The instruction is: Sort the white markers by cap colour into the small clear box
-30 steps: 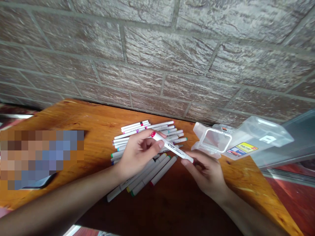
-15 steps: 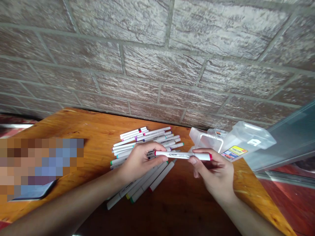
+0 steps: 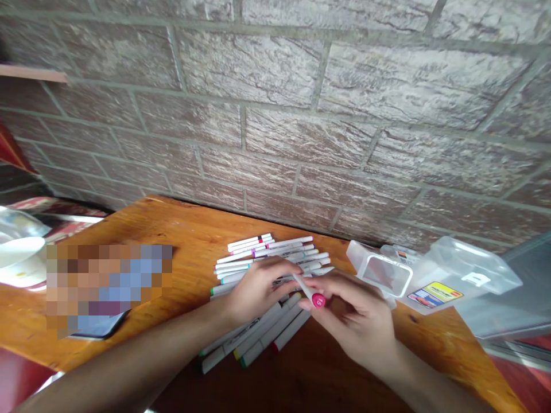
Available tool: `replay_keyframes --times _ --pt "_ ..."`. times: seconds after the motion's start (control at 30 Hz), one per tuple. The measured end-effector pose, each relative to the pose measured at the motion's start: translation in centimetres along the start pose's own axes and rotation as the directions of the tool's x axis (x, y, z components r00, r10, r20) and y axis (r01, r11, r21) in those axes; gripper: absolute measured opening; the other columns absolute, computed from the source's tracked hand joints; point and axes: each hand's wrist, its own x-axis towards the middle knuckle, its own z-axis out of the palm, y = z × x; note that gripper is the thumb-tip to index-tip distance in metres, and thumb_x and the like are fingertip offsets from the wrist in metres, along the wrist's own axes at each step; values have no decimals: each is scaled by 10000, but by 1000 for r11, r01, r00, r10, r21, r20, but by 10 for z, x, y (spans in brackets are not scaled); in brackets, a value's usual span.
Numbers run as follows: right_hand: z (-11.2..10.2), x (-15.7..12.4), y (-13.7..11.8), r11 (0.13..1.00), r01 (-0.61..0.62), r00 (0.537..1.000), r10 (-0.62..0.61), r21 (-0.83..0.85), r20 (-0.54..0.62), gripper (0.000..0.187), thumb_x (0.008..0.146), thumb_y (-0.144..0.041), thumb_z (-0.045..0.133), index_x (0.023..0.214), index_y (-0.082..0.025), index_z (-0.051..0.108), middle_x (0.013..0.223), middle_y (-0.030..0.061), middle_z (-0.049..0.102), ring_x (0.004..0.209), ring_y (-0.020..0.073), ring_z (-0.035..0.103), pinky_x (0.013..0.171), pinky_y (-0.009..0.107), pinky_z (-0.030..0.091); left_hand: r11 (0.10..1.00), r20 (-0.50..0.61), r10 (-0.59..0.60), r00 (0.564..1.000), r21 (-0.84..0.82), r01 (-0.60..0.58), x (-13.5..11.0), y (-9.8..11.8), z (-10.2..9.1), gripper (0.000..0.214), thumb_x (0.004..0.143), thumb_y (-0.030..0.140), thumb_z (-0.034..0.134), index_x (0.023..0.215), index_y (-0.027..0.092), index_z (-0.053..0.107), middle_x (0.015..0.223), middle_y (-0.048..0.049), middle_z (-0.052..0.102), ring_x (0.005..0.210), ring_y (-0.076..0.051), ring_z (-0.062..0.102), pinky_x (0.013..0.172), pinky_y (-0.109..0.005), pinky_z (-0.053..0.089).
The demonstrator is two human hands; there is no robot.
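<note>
A white marker (image 3: 306,290) is tilted so that its red end, marked 15, faces me. My right hand (image 3: 355,310) pinches it between thumb and fingers near that end. The fingertips of my left hand (image 3: 262,287) close around its far end, which is partly hidden. Beneath and behind both hands, a pile of white markers (image 3: 262,332) with coloured ends lies on the wooden table (image 3: 181,229). My hands and forearms cover part of the pile.
Right of the pile are an open clear plastic case (image 3: 473,264) with a yellow label and a clear plastic piece (image 3: 387,275). A phone (image 3: 99,327), mostly pixelated, lies at the left. A white cup (image 3: 21,261) stands at far left. A brick wall (image 3: 275,126) borders the table's back.
The marker has turned from lying crosswise to pointing its red end toward me. My right hand has moved left, close to my left hand. The camera view has shifted left.
</note>
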Motion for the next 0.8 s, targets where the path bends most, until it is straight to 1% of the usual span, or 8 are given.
replay_keyframes --times 0.13,0.27,0.4,0.47,0.57,0.63,0.7,0.8 --pt "-9 -6 -5 999 4 999 -2 -40 49 292 901 -112 785 1156 -256 777 867 35 783 688 180 729 619 276 590 999 34 38 999 34 -39 -2 -1 2 171 994 304 680 1085 174 744 1064 -107 804 992 -229 762 888 -306 580" --pt "-12 -9 -6 999 2 998 1 -54 67 278 913 -137 785 1162 -260 768 860 32 774 652 176 716 592 282 584 998 50 48 998 25 -49 -2 3 1 156 990 288 685 1081 173 740 1055 -105 801 986 -226 758 881 -300 572" --pt "-12 -9 -9 998 28 997 -23 -60 80 248 934 -132 746 1152 -247 770 895 56 770 701 193 738 606 290 605 998 57 45 997 37 -47 -1 5 0 157 995 308 676 1060 174 729 1032 -100 794 966 -224 751 861 -296 564" --pt "-12 -8 -11 997 41 995 -35 -60 97 272 941 -112 716 1175 -241 771 941 74 754 705 190 731 578 283 599 998 55 40 998 45 -42 -2 5 1 154 987 312 687 1043 172 718 1012 -92 783 951 -222 743 843 -291 556" --pt "-11 -8 -16 998 37 993 -31 -45 117 360 932 -75 693 1234 -260 760 1038 89 714 662 158 693 513 261 572 998 72 25 997 50 -28 -3 7 2 127 973 295 699 1001 171 696 968 -71 765 902 -212 727 806 -282 538" --pt "-10 -9 -17 999 39 992 -34 -37 125 381 916 -60 708 1234 -262 761 1063 91 701 710 169 711 534 259 588 998 78 15 997 64 -20 -4 7 2 93 953 268 713 949 181 679 915 -43 746 852 -200 709 770 -273 521" --pt "-9 -10 -16 998 54 992 -49 -39 120 372 896 -56 742 1218 -241 762 1063 95 712 811 206 746 586 269 615 997 64 16 998 81 -21 -5 7 3 95 928 243 737 907 189 661 870 -19 723 813 -186 688 740 -261 501" --pt "-7 -12 -12 999 37 997 -35 -28 65 380 881 -57 780 1221 -224 745 1059 85 748 848 210 759 641 268 624 994 39 33 999 98 -36 -6 6 5 138 924 258 752 877 183 647 839 -11 699 778 -173 665 713 -251 477"
